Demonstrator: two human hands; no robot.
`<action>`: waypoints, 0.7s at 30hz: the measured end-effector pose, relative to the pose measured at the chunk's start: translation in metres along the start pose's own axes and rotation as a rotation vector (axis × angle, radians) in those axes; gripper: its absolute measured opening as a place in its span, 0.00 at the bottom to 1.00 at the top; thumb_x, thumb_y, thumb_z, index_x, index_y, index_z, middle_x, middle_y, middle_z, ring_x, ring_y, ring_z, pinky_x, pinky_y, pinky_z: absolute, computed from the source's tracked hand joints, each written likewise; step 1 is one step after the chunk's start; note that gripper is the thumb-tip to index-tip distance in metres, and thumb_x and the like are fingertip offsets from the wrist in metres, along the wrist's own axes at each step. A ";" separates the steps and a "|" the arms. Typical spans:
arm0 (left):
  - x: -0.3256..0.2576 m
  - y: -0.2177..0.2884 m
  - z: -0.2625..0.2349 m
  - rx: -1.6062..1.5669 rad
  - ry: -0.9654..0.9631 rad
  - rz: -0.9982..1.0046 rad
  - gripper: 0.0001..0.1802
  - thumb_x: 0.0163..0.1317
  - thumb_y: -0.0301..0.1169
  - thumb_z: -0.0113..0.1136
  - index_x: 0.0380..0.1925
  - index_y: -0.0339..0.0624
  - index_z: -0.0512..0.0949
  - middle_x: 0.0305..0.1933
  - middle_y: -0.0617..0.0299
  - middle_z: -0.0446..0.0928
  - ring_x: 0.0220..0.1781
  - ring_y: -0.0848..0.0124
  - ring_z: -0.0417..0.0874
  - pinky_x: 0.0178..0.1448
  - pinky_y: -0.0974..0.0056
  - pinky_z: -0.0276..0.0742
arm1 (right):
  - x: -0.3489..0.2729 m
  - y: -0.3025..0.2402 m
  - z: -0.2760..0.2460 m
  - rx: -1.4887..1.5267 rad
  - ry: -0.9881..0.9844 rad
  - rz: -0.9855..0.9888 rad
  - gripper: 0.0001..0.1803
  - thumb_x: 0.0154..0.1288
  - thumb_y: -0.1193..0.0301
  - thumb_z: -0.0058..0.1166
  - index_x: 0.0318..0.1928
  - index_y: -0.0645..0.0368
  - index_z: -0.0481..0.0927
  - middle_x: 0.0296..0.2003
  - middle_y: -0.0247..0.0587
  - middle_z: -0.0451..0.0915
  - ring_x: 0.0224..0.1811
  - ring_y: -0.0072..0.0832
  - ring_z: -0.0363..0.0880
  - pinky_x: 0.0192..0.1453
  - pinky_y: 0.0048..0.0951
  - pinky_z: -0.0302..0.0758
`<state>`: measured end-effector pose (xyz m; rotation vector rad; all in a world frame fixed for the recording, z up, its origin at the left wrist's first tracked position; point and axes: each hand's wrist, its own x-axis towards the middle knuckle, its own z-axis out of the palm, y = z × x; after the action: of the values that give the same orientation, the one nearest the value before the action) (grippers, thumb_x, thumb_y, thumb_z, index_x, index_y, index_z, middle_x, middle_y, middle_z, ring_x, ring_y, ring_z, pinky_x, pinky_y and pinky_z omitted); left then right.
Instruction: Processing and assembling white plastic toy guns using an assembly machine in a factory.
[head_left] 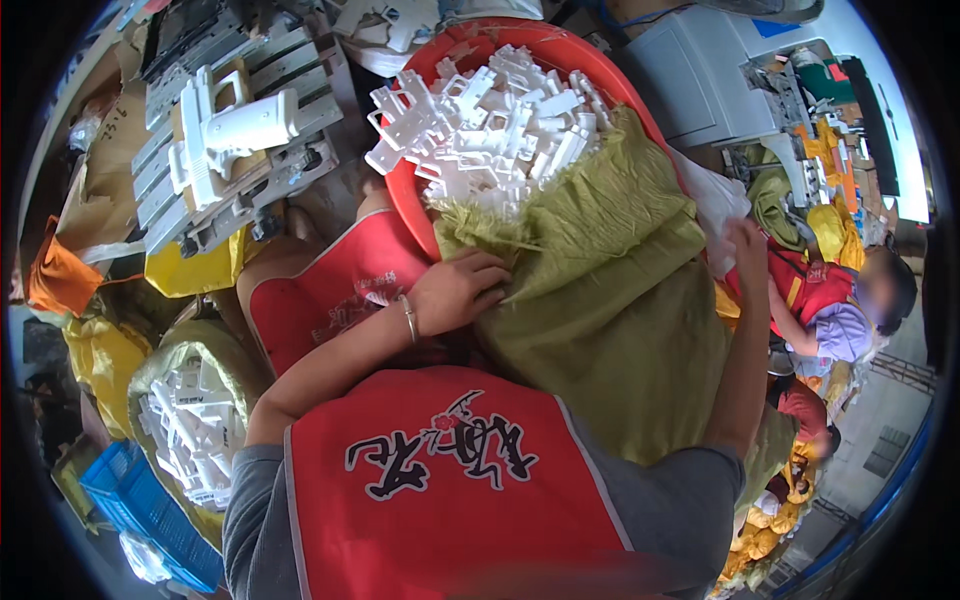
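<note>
Nearest, at six o'clock, the wearer's red apron (450, 530) filled the lower edge, with grey sleeves (690, 510) on both sides. The left hand (460, 290), a bracelet (408, 318) at its wrist, lay just off the centre toward nine o'clock, its bent fingers clamped on the left edge of the olive sack (620, 320), close to the frayed mouth. The right hand (745, 245) was raised between two and three o'clock, near the sack's right side and beside a white plastic bag (708, 205); whether its fingers held anything could not be told. The two hands were well apart.

The sack stretched from the centre toward four o'clock, its upper end overlapping the red basin (403, 195) at twelve. White plastic parts (510, 130) were heaped in that basin. At eight o'clock a pale green sack (215, 345) held more white pieces (190, 425), with a blue crate (150, 505) just beyond it. At ten, a white pistol-shaped piece (240, 125) rested on a slatted metal fixture (160, 200). An orange cloth (65, 270) hung at nine.

Farther off, at three o'clock, was a co-worker (840, 332) with a purple sleeve and a red vest.
</note>
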<state>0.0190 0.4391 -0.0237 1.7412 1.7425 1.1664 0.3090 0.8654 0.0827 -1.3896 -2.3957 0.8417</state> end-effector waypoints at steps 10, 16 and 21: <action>-0.020 0.111 -0.134 -0.234 0.344 0.317 0.08 0.61 0.27 0.58 0.38 0.37 0.81 0.31 0.56 0.80 0.28 0.62 0.80 0.34 0.60 0.77 | 0.000 -0.268 0.313 -0.454 -0.369 -1.029 0.22 0.57 0.65 0.57 0.53 0.52 0.73 0.55 0.39 0.71 0.51 0.41 0.75 0.50 0.40 0.75; -0.031 0.171 -0.166 -0.151 0.554 0.519 0.09 0.63 0.31 0.58 0.43 0.56 0.78 0.33 0.57 0.82 0.28 0.70 0.80 0.35 0.66 0.79 | -0.043 -0.317 0.397 -0.633 -0.322 -1.143 0.39 0.48 0.55 0.66 0.63 0.37 0.66 0.67 0.32 0.57 0.68 0.44 0.54 0.61 0.58 0.65; -0.056 0.176 -0.179 -0.141 0.532 0.582 0.15 0.63 0.33 0.59 0.49 0.63 0.75 0.35 0.61 0.83 0.29 0.70 0.80 0.36 0.66 0.80 | -0.026 -0.300 0.415 -0.390 -0.236 -1.134 0.20 0.51 0.68 0.60 0.47 0.48 0.75 0.54 0.35 0.72 0.55 0.46 0.71 0.53 0.48 0.76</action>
<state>-0.0061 0.3148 0.1996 2.0418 1.3727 2.1024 -0.0888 0.5815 -0.0711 0.1695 -2.9754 0.2194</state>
